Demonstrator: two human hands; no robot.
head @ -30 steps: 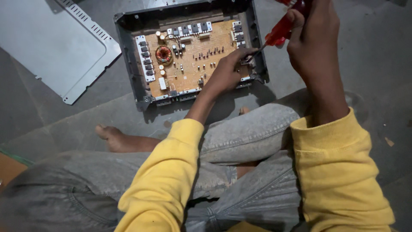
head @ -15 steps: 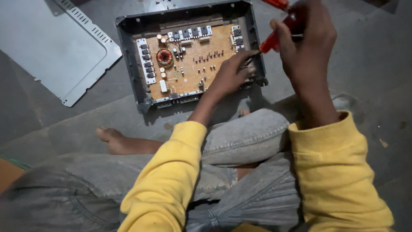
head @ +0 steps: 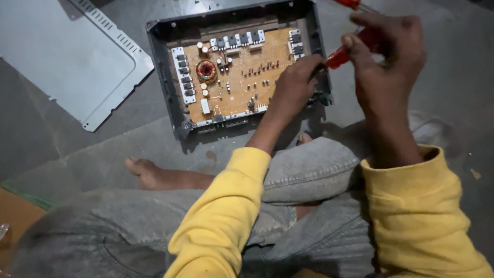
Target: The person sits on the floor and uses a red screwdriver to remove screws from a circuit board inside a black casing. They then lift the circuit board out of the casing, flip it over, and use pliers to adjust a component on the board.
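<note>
Taking the open dark grey metal chassis (head: 170, 77) as your landmark: well to its left, a flat pale grey vented metal cover panel (head: 72, 56) is lying on the grey concrete floor (head: 453, 103). Inside the chassis, the tan circuit board (head: 242, 72) is sitting face up, with a red and copper wound coil (head: 206, 70) near its left part and rows of small black components along its left and top edges.

At the right end of the chassis, your left hand (head: 293, 87) is resting on the board's right edge, its fingers curled together and pressing down there; whether they are pinching anything I cannot tell. Just right of the chassis and above it, your right hand (head: 386, 62) is wrapping its fingers tight around the red plastic handle of a screwdriver (head: 340, 57), the tip hidden behind your left hand. Another red handle (head: 350, 4) is peeking in at the top edge.

The board looks stiff but fragile, so I would hold it by its bare edges, not by the components. The chassis looks heavy and rigid; its rim seems the safest grip.
</note>
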